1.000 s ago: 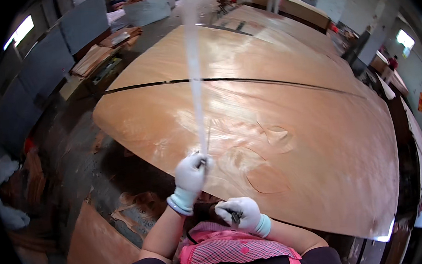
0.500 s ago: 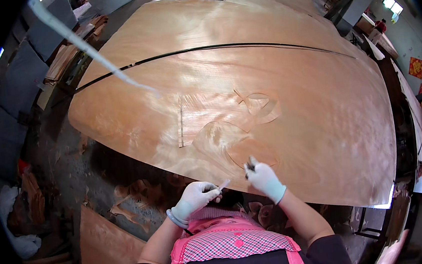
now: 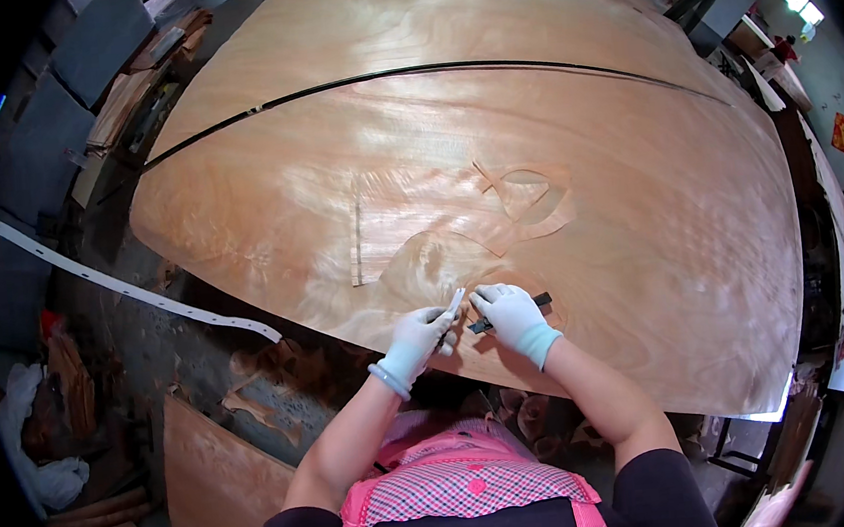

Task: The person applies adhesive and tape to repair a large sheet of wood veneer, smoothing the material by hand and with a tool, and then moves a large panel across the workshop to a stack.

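Evidently, work is only partly done: a cut veneer scrap point(image 3: 560, 213) is left lying on the veneer sheet point(image 3: 652, 253), while a white strip point(image 3: 457, 302) is pinched by the left hand point(image 3: 421, 340) and a dark cutter-like tool point(image 3: 544, 299) is gripped by the right hand point(image 3: 513, 318).

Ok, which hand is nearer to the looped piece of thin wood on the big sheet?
Right. The right hand is on the near side of the looped piece, not touching it; the left hand is farther away, to the lower left.
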Demonstrator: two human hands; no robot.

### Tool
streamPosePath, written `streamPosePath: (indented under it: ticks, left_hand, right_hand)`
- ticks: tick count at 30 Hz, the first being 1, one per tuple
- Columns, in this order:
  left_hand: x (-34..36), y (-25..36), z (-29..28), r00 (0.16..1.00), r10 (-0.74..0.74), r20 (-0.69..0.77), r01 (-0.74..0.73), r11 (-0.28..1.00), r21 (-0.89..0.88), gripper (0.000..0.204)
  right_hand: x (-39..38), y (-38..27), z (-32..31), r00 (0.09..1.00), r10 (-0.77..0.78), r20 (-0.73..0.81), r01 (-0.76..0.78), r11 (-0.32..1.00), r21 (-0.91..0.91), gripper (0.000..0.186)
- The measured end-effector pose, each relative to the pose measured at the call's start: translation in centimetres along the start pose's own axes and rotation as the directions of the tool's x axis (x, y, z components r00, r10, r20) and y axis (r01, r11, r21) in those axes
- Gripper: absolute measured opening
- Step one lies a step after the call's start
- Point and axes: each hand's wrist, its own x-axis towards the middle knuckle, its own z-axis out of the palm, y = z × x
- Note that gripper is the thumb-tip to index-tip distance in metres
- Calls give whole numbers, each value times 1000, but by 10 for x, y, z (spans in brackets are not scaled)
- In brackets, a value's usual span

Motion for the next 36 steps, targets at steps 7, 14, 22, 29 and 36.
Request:
streamPosePath:
  ticks: [7, 14, 22, 29, 36]
  left_hand:
    - [41, 2, 14, 994, -92, -57, 89, 994, -57, 18]
    - [40, -9, 6, 997, -71, -6, 68, 979, -193, 20]
    - [-9, -29, -22, 988, -151, -24, 152, 988, 33, 28]
    - [-25, 30, -38, 949, 173, -264, 46, 751, 658, 41]
    - [23, 2, 28, 992, 119, 32, -123, 960, 253, 24]
  right_hand:
    - [-4, 7, -2, 996, 11, 83, -17, 997, 73, 43]
    - [4, 3, -2, 988, -29, 148, 49, 991, -128, 54]
    - [1, -3, -7, 971, -145, 191, 181, 966, -187, 64]
    - [-4, 2, -10, 974, -70, 213, 91, 992, -91, 71]
    - [-58, 20, -25, 849, 403, 342, -404, 912, -74, 64]
